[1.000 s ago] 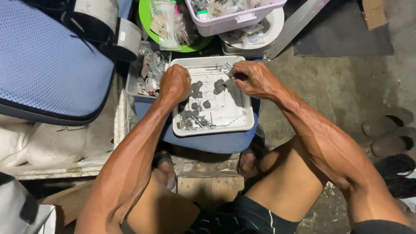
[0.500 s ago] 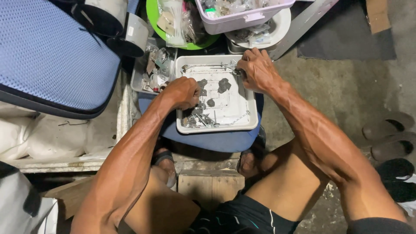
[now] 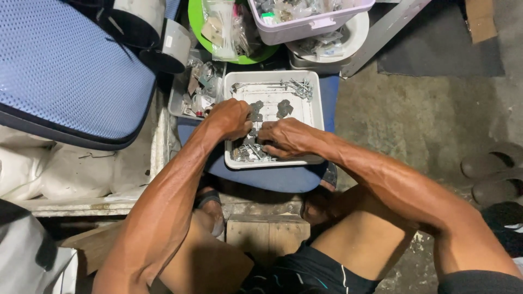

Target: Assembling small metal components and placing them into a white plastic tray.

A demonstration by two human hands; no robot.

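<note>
A white rectangular tray (image 3: 272, 74) rests on a blue stool (image 3: 272, 178) in front of my knees. It holds a row of screws (image 3: 297, 86) along its far edge, dark grey metal pieces (image 3: 283, 108) in the middle and a heap of small metal parts (image 3: 244, 153) at its near left corner. My left hand (image 3: 231, 118) is curled at the tray's left side, its fingers closed on a grey piece. My right hand (image 3: 286, 137) lies over the near half of the tray, fingertips pinched among the small parts, almost touching the left hand.
A blue mesh seat cushion (image 3: 65, 71) fills the left. Beyond the tray stand a green bowl (image 3: 196, 22) with bagged parts, a lilac bin (image 3: 310, 23) and a small tray of packets (image 3: 192, 92). Sandals (image 3: 490, 169) lie on the concrete floor at right. A wooden block (image 3: 267, 234) sits between my legs.
My right hand has come from the tray's far right corner by the screws down to its near left, meeting the left hand. The left hand has shifted slightly towards me.
</note>
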